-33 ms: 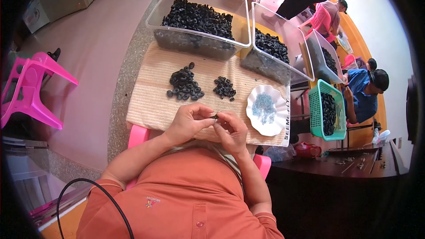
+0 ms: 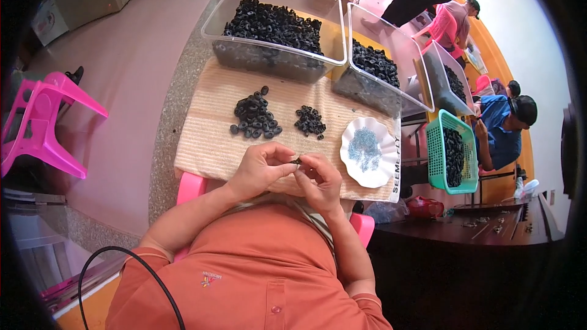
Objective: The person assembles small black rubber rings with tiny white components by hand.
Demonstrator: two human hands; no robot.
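Note:
Close in front of my body, my left hand (image 2: pixel 263 169) and my right hand (image 2: pixel 320 178) meet over the near edge of the towel-covered table. Between their fingertips they pinch a small dark part (image 2: pixel 297 161), mostly hidden by the fingers. Beyond my left hand lies a loose pile of black ring-shaped parts (image 2: pixel 255 115). A smaller heap of little black parts (image 2: pixel 310 121) sits just beyond my fingertips. To the right of my right hand is a white scalloped plate (image 2: pixel 374 178) holding many tiny clear-bluish pieces (image 2: pixel 364 148).
Clear plastic bins (image 2: pixel 269 61) of black parts line the table's far side. A green basket (image 2: pixel 436 153) with more stands at right, near a person in blue (image 2: pixel 502 131). A pink stool (image 2: pixel 46 116) is at left; a dark table (image 2: pixel 465 235) stands at lower right.

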